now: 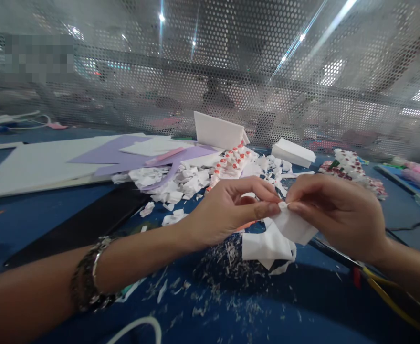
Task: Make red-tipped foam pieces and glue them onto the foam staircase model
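Observation:
Both hands meet right of the middle in the head view, pinching a small piece of white paper [298, 228] at its upper edge. My left hand [231, 205] has thumb and forefinger closed on the paper's left corner. Close beside it, my right hand [342, 215] grips the same edge with its fingertips. The piece hangs down between them. Below lie folded white paper scraps [267, 246] on the blue table. Behind my left hand stands a white piece dotted with red-orange tips [233, 162], partly hidden by the hand.
Heaped white paper bits [181, 184] and lilac sheets [113, 155] lie left of centre, near a dark flat slab [81, 224]. Fine shreds [231, 282] litter the front. Yellow-handled scissors [385, 291] rest under my right forearm. A perforated metal screen [210, 71] closes the back.

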The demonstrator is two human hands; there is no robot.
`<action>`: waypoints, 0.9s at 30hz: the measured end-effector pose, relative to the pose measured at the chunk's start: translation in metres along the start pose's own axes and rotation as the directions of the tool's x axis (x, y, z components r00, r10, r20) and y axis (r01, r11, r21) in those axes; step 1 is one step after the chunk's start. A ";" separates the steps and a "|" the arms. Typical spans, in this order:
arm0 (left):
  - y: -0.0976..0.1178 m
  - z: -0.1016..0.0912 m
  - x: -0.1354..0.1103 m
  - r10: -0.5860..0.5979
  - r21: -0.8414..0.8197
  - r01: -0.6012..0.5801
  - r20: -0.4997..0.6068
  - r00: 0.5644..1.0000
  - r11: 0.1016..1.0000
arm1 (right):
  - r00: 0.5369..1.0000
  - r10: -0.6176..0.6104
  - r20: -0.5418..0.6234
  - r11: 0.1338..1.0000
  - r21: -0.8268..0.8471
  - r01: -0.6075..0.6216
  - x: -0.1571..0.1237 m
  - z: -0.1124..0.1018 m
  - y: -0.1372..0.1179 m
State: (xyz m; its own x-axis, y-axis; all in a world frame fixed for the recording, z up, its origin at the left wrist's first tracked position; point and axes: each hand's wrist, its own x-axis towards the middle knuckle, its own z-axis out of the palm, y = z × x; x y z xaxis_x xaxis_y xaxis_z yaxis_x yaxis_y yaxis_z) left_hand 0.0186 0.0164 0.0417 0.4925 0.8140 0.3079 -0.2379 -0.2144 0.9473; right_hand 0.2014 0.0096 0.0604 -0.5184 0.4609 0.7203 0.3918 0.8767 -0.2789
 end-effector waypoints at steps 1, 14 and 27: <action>0.000 0.001 -0.001 0.024 0.018 -0.024 -0.021 0.999 1.000 | 1.000 -0.006 -0.013 1.000 -0.004 0.006 -0.001 0.001 0.000; -0.001 0.008 -0.010 0.211 0.242 -0.186 -0.081 0.974 0.952 | 0.999 -0.030 -0.043 0.999 0.008 0.031 -0.003 0.002 -0.001; 0.005 0.005 -0.003 -0.024 0.146 0.040 -0.107 0.994 0.988 | 0.999 -0.041 0.032 0.999 0.032 0.040 -0.004 0.001 0.005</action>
State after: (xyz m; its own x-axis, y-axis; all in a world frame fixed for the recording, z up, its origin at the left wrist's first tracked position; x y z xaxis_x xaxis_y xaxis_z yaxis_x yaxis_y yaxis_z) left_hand 0.0202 0.0103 0.0460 0.4061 0.8718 0.2738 -0.0933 -0.2585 0.9615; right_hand 0.2048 0.0125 0.0559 -0.5583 0.4289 0.7102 0.3463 0.8984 -0.2702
